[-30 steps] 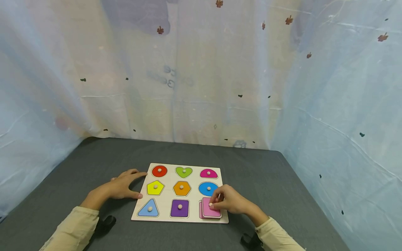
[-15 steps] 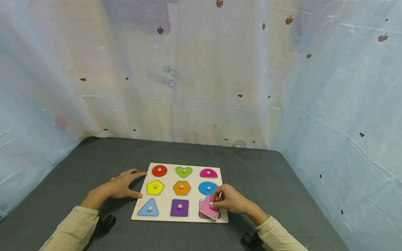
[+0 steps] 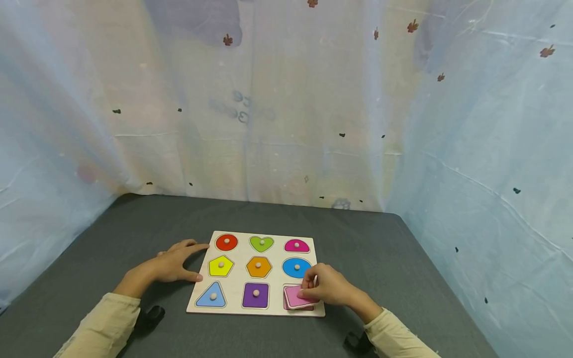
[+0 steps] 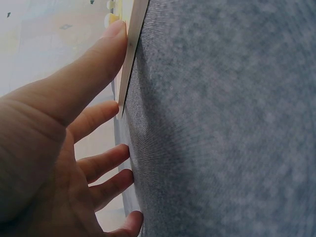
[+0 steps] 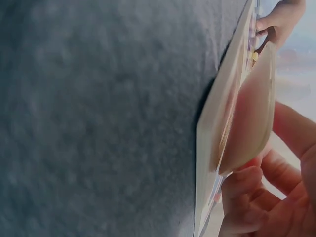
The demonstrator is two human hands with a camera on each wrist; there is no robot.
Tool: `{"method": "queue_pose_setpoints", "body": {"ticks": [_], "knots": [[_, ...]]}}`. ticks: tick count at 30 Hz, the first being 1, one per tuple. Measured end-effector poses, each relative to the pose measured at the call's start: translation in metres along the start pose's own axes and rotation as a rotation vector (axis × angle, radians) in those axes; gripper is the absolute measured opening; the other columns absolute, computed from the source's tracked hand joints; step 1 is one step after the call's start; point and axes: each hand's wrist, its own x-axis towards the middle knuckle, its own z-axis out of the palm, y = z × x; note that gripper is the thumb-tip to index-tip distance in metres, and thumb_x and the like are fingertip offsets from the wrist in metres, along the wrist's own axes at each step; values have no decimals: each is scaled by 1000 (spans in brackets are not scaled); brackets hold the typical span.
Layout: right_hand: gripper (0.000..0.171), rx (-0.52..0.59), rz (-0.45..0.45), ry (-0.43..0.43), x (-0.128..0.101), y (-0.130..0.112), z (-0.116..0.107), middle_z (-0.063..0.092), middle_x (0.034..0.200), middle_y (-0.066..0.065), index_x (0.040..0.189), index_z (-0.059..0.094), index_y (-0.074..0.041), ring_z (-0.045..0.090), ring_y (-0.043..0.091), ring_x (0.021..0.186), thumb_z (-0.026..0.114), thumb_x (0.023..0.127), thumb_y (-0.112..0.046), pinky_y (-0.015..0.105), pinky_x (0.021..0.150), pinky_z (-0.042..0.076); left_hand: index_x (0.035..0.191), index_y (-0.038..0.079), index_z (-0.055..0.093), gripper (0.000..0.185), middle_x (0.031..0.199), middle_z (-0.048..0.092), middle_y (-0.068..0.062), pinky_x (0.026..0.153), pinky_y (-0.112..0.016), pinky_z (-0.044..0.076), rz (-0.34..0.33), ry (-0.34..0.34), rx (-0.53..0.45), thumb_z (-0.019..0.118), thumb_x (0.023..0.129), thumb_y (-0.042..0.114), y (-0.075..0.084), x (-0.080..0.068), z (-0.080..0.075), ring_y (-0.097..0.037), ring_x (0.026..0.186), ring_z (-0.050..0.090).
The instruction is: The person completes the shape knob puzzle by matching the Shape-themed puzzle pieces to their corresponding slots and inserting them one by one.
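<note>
A wooden puzzle board (image 3: pixel 237 278) lies on the grey table, with coloured shapes set in it: red circle, green heart, magenta half-round, yellow pentagon, orange hexagon, blue circle, blue triangle, purple square. My right hand (image 3: pixel 319 287) pinches the knob of a pink piece (image 3: pixel 295 297) and holds it tilted over the near right recess. In the right wrist view the pink piece (image 5: pixel 249 116) stands lifted off the board (image 5: pixel 217 123). My left hand (image 3: pixel 176 263) rests flat on the table, thumb (image 4: pixel 94 69) against the board's left edge (image 4: pixel 129 59).
The grey tabletop (image 3: pixel 380 258) stretches all round the board. Pale blue sheeting (image 3: pixel 470 149) hangs behind and at both sides. Two dark wrist mounts (image 3: pixel 152 315) show under my sleeves near the front edge.
My right hand has turned the pink piece and lowered it from a steep tilt to nearly flat over its recess. The left hand has stayed still.
</note>
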Motion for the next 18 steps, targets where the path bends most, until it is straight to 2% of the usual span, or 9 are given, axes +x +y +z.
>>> {"method": "queue_pose_setpoints", "body": {"ticks": [8, 18], "knots": [[25, -74, 50, 31, 0, -5, 5, 52, 62, -11, 69, 66, -20, 44, 0, 53, 83, 84, -31, 20, 48, 33, 152, 14, 44, 93, 150, 38, -33, 95, -89, 25, 0, 0, 1, 84, 77, 52, 0, 0, -1, -58, 137, 35], [26, -52, 73, 31, 1, -7, 8, 52, 61, -10, 69, 66, -17, 45, 2, 55, 83, 83, -31, 21, 47, 33, 152, 14, 44, 93, 150, 38, -33, 96, -89, 25, -3, -1, 6, 84, 76, 52, -1, 0, 0, -59, 137, 35]]}}
